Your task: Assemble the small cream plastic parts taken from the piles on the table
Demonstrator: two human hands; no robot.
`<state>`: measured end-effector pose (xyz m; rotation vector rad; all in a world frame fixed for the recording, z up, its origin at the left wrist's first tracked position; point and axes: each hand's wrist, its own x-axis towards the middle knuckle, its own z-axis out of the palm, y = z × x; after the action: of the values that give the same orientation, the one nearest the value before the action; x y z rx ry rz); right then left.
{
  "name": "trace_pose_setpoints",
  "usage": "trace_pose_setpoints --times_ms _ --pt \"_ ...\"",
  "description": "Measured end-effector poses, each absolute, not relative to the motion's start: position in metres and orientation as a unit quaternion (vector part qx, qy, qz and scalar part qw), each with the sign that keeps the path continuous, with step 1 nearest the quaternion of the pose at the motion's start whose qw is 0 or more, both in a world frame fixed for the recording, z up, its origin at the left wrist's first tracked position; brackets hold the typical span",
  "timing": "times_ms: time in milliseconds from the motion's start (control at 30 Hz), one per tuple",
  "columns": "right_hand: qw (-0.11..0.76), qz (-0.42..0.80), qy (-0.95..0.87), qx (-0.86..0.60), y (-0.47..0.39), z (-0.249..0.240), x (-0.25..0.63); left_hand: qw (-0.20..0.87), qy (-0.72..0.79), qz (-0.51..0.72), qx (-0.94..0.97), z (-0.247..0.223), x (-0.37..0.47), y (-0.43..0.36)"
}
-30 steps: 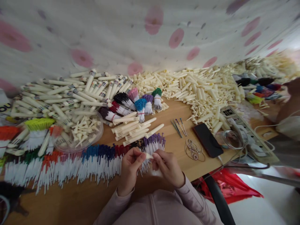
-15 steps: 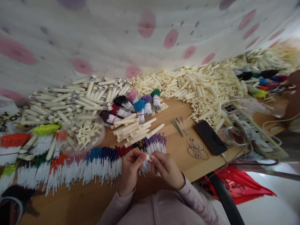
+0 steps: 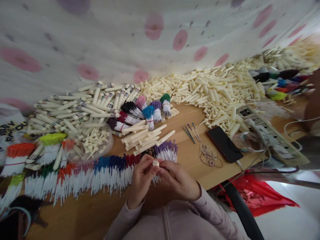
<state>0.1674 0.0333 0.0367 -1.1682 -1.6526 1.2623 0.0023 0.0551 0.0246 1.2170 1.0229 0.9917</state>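
The cream piece [image 3: 155, 163] has turned end-on, pinched in left hand [image 3: 140, 180] and right hand [image 3: 183, 179], fingers [image 3: 168, 164] nearly closed. Reorienting seems underway; next needs steady grip.

single head-worn view, looking forward and down from above the wearer's torso [image 3: 150, 223]: left hand [image 3: 141, 180] and right hand [image 3: 179, 181] near at lower centre, desk [image 3: 187, 111] spanning the middle, flower-patterned sheet [image 3: 112, 36] beyond.
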Motion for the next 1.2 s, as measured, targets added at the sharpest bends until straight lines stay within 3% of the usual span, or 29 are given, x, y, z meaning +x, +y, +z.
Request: trace_pose_setpoints --times_ms 200,367,467,833,1067,1200 --pt "0.301 0.298 -0.771 -0.476 0.041 0.06 0.192 0.371 0.402 0.339 0.765 0.039 -0.016 0.062" --pt "0.217 0.234 -0.849 -0.421 0.045 0.061 0.179 0.271 0.345 0.259 0.86 0.046 -0.017 0.063" --pt "0.212 0.21 -0.861 -0.412 0.043 0.056 0.174 0.245 0.365 0.246 0.864 0.046 -0.016 0.062" --pt "0.279 0.202 -0.842 -0.415 0.028 0.05 0.165 0.342 0.371 0.27 0.82 0.049 -0.018 0.049" --pt "0.304 0.3 -0.803 -0.417 0.025 0.053 0.171 0.545 0.284 0.198 0.763 0.057 -0.024 0.061" --pt "0.342 0.298 -0.777 -0.436 0.022 0.051 0.17 0.594 0.269 0.192 0.734 0.055 -0.022 0.063"
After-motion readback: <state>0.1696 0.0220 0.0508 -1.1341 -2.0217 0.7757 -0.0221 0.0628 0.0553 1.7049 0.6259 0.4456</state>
